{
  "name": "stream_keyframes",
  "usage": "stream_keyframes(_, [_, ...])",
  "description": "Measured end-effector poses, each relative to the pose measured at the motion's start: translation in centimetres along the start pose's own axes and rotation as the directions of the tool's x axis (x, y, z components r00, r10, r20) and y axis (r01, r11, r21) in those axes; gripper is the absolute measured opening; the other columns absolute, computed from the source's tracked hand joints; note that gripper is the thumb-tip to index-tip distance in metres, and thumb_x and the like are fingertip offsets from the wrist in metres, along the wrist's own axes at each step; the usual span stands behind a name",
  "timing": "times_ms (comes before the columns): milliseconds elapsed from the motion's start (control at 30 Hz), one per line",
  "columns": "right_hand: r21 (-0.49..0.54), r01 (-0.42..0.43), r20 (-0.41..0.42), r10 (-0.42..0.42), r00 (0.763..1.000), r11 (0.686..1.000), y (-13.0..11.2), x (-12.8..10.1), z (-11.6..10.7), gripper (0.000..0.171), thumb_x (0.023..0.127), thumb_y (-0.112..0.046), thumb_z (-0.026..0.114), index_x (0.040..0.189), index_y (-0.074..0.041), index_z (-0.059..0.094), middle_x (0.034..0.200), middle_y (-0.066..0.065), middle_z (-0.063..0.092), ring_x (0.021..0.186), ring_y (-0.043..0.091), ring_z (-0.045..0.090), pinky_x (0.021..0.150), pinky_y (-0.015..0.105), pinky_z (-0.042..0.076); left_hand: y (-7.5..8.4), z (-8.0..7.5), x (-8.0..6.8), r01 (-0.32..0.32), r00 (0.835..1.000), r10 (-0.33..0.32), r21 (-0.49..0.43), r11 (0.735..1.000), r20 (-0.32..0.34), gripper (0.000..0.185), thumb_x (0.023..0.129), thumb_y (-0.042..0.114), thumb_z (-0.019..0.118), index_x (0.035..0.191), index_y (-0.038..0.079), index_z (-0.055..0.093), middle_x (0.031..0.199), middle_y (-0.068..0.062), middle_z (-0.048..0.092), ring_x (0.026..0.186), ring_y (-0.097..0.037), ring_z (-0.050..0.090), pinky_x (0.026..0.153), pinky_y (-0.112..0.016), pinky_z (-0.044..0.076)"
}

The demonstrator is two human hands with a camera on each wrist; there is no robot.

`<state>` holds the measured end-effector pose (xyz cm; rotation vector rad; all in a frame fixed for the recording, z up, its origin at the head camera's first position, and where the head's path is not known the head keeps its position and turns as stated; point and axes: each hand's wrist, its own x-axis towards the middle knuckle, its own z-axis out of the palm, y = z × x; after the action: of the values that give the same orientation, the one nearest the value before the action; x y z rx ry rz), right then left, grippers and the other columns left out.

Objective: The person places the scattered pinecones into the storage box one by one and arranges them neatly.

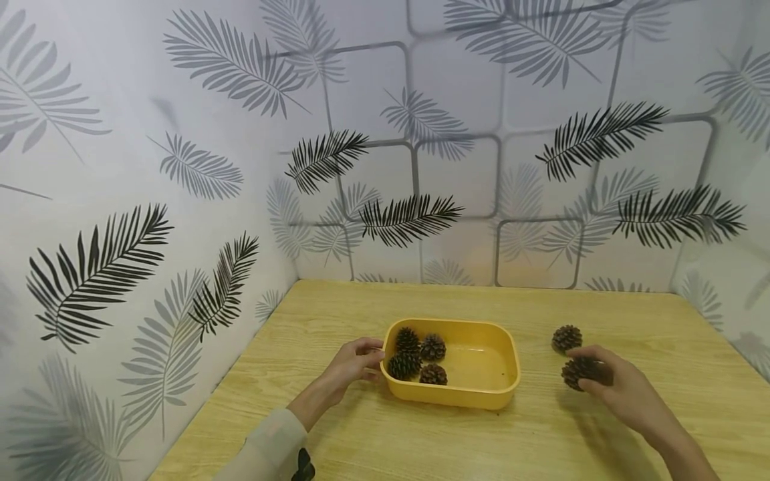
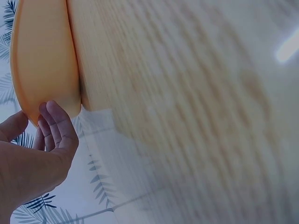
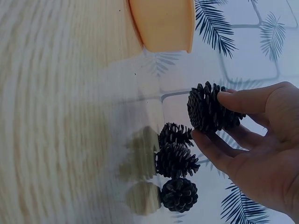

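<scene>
A yellow plastic tub (image 1: 481, 399) stands on the table with several brown pine cones (image 1: 433, 347) grouped at its left end. My left hand (image 1: 351, 364) is at the tub's left end; in the left wrist view its loosely bent fingers touch the outer wall. My right hand (image 1: 625, 394) holds a pine cone (image 3: 205, 108) between thumb and fingers, raised above the table to the right of the tub. Three more pine cones (image 3: 176, 160) lie near it in the right wrist view. Only one of these loose cones (image 1: 567, 339) shows plainly in the head view.
The light wood-grain table (image 1: 361, 441) runs back to a wall (image 1: 457, 254) with grey and black leaf prints. Another such wall (image 1: 138, 240) borders the table on the left. Bare tabletop lies between the tub and the loose cones.
</scene>
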<state>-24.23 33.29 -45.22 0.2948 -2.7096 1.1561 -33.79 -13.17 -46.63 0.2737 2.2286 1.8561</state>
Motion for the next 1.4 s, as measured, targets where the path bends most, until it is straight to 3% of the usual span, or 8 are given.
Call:
stream_keyframes(100, [0.013,0.002,-0.010,-0.001,1.000,1.000,-0.3,0.1,-0.1,0.048,0.095,-0.001,0.072,0.141,-0.003,0.059,0.139,0.028,0.060,0.114,0.042,0.066,0.077,0.030,0.058,0.0,0.0,0.1,0.001,1.000,-0.001,0.002,1.000,-0.001,0.041,0.106,0.017,0.063,0.141,-0.004,0.057,0.123,-0.017,0.063,0.097,-0.020,0.069,0.089,-0.044,0.062])
stream_keyframes(167, [0.023,-0.001,-0.012,0.002,1.000,1.000,-0.5,0.2,-0.1,0.049,0.095,-0.002,0.072,0.142,-0.002,0.058,0.141,0.029,0.058,0.112,0.041,0.067,0.076,0.027,0.058,0.0,-0.1,0.1,0.000,1.000,0.000,0.004,1.000,-0.001,0.041,0.106,0.017,0.063,0.140,-0.004,0.057,0.122,-0.017,0.064,0.096,-0.020,0.069,0.088,-0.044,0.062])
stream_keyframes(267, [0.033,0.010,-0.014,-0.009,1.000,0.999,-0.8,0.3,-0.1,0.049,0.096,-0.002,0.072,0.143,-0.001,0.057,0.141,0.031,0.057,0.109,0.038,0.068,0.075,0.029,0.059,0.0,-0.1,0.1,-0.002,1.000,0.002,0.006,1.000,0.001,0.040,0.106,0.017,0.063,0.140,-0.004,0.057,0.120,-0.016,0.064,0.096,-0.019,0.069,0.087,-0.043,0.063])
stream_keyframes(700, [0.091,0.057,-0.030,-0.055,0.998,0.994,-2.3,1.0,0.3,0.046,0.098,0.003,0.068,0.142,0.000,0.057,0.145,0.034,0.050,0.117,0.049,0.064,0.083,0.033,0.063,0.1,-0.1,0.1,-0.004,1.000,0.004,-0.004,1.000,0.008,0.041,0.106,0.016,0.063,0.141,-0.004,0.057,0.123,-0.018,0.063,0.096,-0.019,0.068,0.087,-0.043,0.063])
stream_keyframes(1133, [0.070,0.067,-0.062,-0.063,0.996,0.995,-4.0,2.2,1.0,0.045,0.097,0.001,0.070,0.140,-0.005,0.059,0.133,0.023,0.063,0.113,0.036,0.065,0.084,0.029,0.061,0.1,-0.1,0.1,-0.007,1.000,0.007,0.002,1.000,0.006,0.040,0.106,0.017,0.063,0.140,-0.003,0.058,0.120,-0.016,0.063,0.095,-0.019,0.069,0.085,-0.043,0.063])
stream_keyframes(1300, [0.029,0.088,-0.083,-0.085,0.993,0.996,-4.5,2.7,1.3,0.045,0.097,-0.002,0.071,0.141,-0.008,0.060,0.136,0.018,0.063,0.111,0.025,0.065,0.084,0.020,0.057,0.0,-0.2,0.1,-0.007,1.000,0.007,-0.003,1.000,0.009,0.040,0.106,0.016,0.063,0.140,-0.004,0.057,0.119,-0.016,0.063,0.094,-0.019,0.069,0.085,-0.042,0.063])
stream_keyframes(1400, [0.038,0.095,-0.085,-0.092,0.992,0.995,-4.8,2.9,1.5,0.046,0.098,-0.003,0.071,0.142,-0.010,0.060,0.138,0.018,0.062,0.113,0.026,0.065,0.084,0.020,0.057,-0.1,-0.2,0.1,-0.006,1.000,0.007,-0.005,1.000,0.008,0.040,0.106,0.015,0.063,0.140,-0.004,0.057,0.118,-0.016,0.063,0.093,-0.019,0.069,0.084,-0.042,0.063])
